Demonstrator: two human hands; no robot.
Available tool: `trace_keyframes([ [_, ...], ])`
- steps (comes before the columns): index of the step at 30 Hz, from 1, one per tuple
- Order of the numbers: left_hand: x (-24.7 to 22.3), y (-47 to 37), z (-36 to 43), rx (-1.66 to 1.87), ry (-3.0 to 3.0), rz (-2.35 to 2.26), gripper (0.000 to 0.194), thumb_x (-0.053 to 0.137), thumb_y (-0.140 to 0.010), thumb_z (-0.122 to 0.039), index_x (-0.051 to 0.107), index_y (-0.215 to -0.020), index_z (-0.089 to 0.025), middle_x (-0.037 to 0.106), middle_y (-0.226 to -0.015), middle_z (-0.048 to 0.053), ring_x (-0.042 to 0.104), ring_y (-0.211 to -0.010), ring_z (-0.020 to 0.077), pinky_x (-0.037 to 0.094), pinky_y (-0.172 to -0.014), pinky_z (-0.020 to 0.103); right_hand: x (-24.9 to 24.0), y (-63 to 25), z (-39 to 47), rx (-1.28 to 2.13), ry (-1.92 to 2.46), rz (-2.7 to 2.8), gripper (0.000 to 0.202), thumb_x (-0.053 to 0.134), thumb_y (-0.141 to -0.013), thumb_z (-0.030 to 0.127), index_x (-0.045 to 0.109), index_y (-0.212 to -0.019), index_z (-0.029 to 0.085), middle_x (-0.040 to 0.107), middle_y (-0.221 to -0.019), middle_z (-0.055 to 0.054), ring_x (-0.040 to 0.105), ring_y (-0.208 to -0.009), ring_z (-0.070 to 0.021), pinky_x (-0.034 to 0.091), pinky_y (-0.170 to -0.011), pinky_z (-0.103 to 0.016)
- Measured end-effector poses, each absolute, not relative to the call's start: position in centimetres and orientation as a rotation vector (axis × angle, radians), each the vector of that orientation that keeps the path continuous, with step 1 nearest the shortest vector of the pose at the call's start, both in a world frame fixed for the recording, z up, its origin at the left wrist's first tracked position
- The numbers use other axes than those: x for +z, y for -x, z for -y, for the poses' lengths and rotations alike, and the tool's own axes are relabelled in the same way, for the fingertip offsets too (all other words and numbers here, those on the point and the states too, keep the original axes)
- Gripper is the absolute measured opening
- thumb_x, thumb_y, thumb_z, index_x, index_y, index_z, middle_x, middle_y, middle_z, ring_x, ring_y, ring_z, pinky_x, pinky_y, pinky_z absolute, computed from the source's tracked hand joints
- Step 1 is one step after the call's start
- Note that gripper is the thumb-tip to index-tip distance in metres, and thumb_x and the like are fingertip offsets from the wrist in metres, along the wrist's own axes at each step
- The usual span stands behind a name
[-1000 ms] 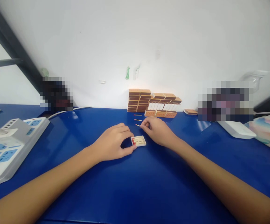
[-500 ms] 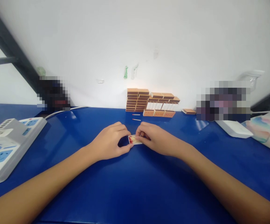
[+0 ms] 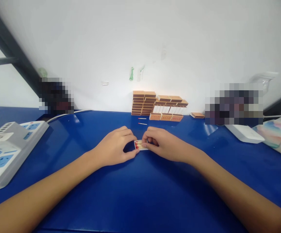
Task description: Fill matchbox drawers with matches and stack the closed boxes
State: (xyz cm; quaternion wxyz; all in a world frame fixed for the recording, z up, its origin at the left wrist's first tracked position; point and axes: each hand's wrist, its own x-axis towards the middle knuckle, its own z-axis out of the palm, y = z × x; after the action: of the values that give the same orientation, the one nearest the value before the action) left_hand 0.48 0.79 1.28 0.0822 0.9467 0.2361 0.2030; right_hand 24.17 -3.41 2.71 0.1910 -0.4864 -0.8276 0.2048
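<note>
A small open matchbox tray (image 3: pixel 144 149), white-edged, lies on the blue table between my hands. Red-tipped matches (image 3: pixel 139 145) fill it, their heads pointing left. My left hand (image 3: pixel 117 145) grips the tray's left end, thumb on the near side and fingers on the far side. At the right end, my right hand (image 3: pixel 162 143) has its thumb and fingers pinched on the matches; the fingertips partly hide them. Two loose matches, one farther back (image 3: pixel 142 118) and one nearer (image 3: pixel 142 124), lie on the table beyond the tray.
Several stacked matchboxes (image 3: pixel 143 103) stand against the wall, beside white trays bridged by more boxes (image 3: pixel 166 117). A single matchbox cover (image 3: pixel 197 115) lies to their right. A white power strip (image 3: pixel 28 147) sits at left; a white block (image 3: pixel 245 133) at right.
My hands stay at the tray. The right thumb and fingers have shifted slightly over the matches; the whole view has moved a little.
</note>
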Motion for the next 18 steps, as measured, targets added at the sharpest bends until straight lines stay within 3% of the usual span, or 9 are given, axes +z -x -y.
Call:
trace_keyframes([
  [18, 1.39, -0.44, -0.69, 0.598, -2.818, -0.668, 0.021, 0.067, -0.096, -0.036, 0.074, -0.105, -0.018, 0.072, -0.102, 0.007, 0.063, -0.098, 0.0237, 0.055, -0.089, 0.040, 1.92, -24.33, 3.27, 0.498, 1.397, 2.278, 0.011, 0.061, -0.097, 0.023, 0.067, -0.088, 0.022, 0.060, -0.079, 0.001, 0.052, -0.071, -0.0140, 0.037, -0.066, -0.029],
])
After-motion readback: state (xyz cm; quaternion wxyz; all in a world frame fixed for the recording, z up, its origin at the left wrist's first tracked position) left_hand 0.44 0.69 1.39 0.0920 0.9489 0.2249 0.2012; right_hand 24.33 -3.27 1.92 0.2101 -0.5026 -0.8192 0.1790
